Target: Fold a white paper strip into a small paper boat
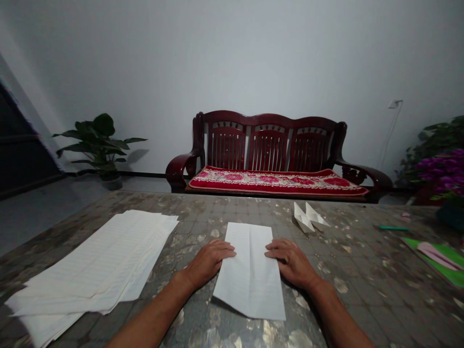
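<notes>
A white sheet of paper (241,285) with a crease down its middle lies on the table in front of me, its near left corner lifted a little. My left hand (212,260) holds the left edge, fingers closed and resting on the paper. On the opposite edge, my right hand (292,261) holds the sheet the same way, fingertips over its border. Parts of both hands' undersides are hidden. Beyond my right hand stands a folded paper shape (306,220) with pointed tips.
A loose stack of paper sheets (90,261) covers the table's left side. To the right lie a green pen-like stick (393,227) and a green sheet (444,268) with pink scissors-like item (435,255) on it. A wooden bench (268,145) stands behind the patterned table (203,208).
</notes>
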`<state>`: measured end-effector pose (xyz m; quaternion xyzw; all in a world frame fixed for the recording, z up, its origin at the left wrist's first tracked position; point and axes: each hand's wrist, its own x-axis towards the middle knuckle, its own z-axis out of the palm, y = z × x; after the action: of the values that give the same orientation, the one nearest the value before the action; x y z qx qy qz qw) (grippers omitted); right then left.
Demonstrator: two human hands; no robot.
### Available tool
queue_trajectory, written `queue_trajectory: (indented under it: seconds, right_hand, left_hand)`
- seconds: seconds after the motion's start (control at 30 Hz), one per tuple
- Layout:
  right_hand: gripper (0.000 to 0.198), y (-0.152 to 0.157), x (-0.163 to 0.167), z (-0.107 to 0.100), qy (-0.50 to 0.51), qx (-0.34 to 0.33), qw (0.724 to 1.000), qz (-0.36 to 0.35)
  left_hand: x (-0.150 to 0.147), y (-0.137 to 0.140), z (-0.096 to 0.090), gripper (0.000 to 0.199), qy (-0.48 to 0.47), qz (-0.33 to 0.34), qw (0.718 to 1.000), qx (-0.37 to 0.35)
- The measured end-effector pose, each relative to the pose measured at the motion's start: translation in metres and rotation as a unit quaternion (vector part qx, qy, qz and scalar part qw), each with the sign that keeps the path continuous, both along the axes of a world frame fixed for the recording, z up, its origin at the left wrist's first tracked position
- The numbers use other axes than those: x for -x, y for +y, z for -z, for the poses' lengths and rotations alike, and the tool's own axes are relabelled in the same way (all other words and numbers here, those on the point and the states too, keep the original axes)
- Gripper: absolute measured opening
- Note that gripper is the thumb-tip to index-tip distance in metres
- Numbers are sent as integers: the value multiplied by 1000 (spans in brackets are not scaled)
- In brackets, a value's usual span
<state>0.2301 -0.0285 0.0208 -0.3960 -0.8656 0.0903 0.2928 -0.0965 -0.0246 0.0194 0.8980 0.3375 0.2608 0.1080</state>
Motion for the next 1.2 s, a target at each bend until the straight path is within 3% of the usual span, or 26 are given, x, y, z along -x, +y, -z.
queue_trajectory:
  seconds: [0.2, 0.37, 0.57, 0.8, 0.97, 1.07, 1.2]
  right_hand:
    - [40, -3, 9, -3, -18, -36, 998, -51]
    - [33, -1, 10, 3, -25, 6, 998, -64]
    - [30, 2, 3, 7, 39, 51, 996, -55]
    - [43, 2, 24, -1, 44, 156, 976, 143]
    - [30, 4, 38, -9, -18, 187, 945, 266]
    - [42, 2, 43, -13, -35, 191, 931, 308]
    - [61, -6, 42, -15, -61, 179, 932, 308]
  left_hand:
    - [1, 1, 2, 26, 20, -1, 1000, -3]
    - [7, 3, 1, 25, -3, -9, 999, 32]
    - [5, 4, -1, 22, -38, -30, 996, 79]
    - [-14, 2, -16, 22, 22, -216, 967, 130]
    - [-24, 2, -20, 36, 82, -306, 941, 118]
    - [-27, 0, -19, 38, 113, -336, 931, 87]
    - [-28, -8, -20, 39, 141, -337, 929, 62]
